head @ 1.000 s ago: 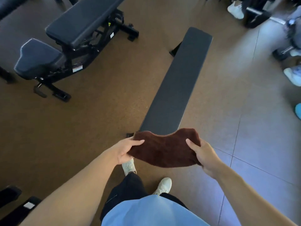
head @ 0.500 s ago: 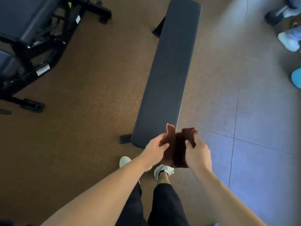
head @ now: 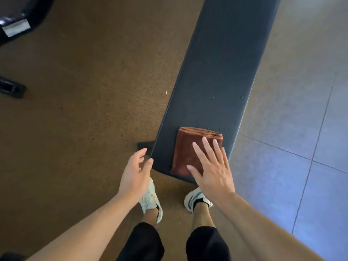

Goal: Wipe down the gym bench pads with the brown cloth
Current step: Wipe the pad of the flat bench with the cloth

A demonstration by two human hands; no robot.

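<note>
1. The brown cloth [head: 190, 147] is seen folded into a thick square, lying flat on the near end of the bench pad [head: 222, 72], toward the pad's right edge.
2. The right hand [head: 212, 166] is laid on the cloth with fingers straight and spread; nothing is gripped, the cloth is only pressed from above.
3. The left hand [head: 134, 172] is held relaxed and apart, just beside the pad's near left corner; contact with the pad cannot be told.
4. Small pale specks or droplets [head: 218, 106] are visible on the pad just beyond the cloth.
5. Wiping is judged not yet under way, with nearly the whole pad left to cover.
6. With only flat pressure applied, the folds could be dragged open or bunched during a push.
7. Because the cloth sits off-centre, the pad's left strip could be missed, or the cloth slid off the right edge.
</note>
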